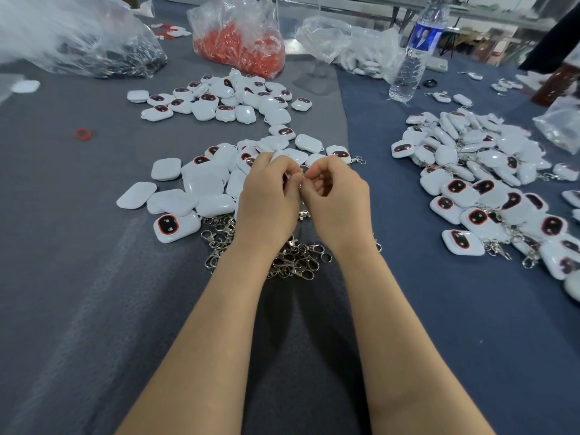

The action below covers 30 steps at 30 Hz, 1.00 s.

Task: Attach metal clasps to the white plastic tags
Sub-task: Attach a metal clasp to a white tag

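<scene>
Hands (301,196) — glossy rounded tags (201,180), clasps (292,259)

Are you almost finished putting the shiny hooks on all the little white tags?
Not yet. The pile on the right looks done: those tags already carry metal clasps. Right now the left hand and right hand meet, fingertips pinched around something small I cannot see clearly. Lots remains: two heaps of plain tags and a loose pile of clasps.
</scene>
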Motion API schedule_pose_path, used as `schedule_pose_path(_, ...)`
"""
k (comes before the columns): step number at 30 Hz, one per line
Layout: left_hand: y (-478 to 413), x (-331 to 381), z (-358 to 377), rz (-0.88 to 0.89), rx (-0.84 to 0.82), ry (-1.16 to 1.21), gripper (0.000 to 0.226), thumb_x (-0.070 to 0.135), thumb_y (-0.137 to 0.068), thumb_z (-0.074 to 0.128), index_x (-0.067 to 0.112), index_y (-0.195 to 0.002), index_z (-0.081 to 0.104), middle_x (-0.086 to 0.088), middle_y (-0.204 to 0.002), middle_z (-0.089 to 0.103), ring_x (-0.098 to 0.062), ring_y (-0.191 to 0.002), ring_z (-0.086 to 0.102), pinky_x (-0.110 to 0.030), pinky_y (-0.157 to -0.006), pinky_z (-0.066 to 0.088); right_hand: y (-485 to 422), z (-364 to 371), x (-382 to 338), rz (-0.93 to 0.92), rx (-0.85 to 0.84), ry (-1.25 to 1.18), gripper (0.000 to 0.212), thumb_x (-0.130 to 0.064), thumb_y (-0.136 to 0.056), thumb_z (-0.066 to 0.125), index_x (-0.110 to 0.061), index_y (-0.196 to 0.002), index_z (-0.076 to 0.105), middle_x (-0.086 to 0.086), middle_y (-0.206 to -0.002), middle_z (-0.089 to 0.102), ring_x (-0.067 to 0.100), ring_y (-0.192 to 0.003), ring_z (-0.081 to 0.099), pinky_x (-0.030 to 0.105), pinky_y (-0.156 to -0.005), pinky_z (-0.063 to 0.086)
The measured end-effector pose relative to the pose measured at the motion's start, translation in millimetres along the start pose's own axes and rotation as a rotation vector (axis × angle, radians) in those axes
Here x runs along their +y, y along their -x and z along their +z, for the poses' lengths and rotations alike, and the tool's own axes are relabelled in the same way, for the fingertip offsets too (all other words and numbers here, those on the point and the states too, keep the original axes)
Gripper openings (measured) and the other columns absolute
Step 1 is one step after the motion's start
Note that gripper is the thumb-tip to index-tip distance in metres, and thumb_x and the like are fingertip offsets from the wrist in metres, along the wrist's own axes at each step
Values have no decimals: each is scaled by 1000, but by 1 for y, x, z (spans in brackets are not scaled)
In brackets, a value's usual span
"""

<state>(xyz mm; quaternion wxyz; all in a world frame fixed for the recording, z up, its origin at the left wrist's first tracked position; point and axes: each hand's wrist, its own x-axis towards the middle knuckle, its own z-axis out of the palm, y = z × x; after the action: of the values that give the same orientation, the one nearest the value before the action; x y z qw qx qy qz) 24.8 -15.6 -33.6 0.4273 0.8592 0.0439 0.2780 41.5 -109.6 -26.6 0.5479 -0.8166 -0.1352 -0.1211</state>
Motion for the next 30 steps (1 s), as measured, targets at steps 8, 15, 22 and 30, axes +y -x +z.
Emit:
schedule_pose_path(8, -1, 1, -2, -25, -27, 75, 7, 15, -91, 57, 18, -94, 62, 3, -95, 56, -7, -76, 48, -13, -66, 35, -3, -4, 4, 23, 40, 13, 16, -3, -83, 61, -16, -76, 56, -7, -63, 50, 1, -56, 43, 9, -57, 38)
schedule_pose_path(15, -1, 7, -6, -209, -138, 320, 28, 17, -88, 56, 24, -109, 38, 6, -100, 53, -18, -79, 58, -26, -72, 43, -4, -8, 8, 61, 100, -7, 9, -2, -79, 59, -11, -76, 58, -1, -63, 52, 4, -54, 40, 12, -55, 38)
schedule_pose_path(22, 0, 0, -9, -138, -157, 225, 18, 16, -87, 55, 22, -102, 49, 11, -73, 53, 6, -57, 47, -10, -53, 36, -5, -7, 10, 31, 62, 59, 14, -1, -81, 57, -14, -77, 58, -5, -63, 53, 1, -56, 43, 9, -57, 37)
schedule_pose_path(30, 0, 1, -10, -96, -168, 145, 18, 12, -91, 51, 20, -106, 45, 10, -75, 51, 15, -59, 49, -2, -54, 36, -4, -4, 13, 29, 12, 101, 13, -2, -83, 56, -14, -78, 57, -3, -64, 52, 4, -55, 41, 11, -55, 36)
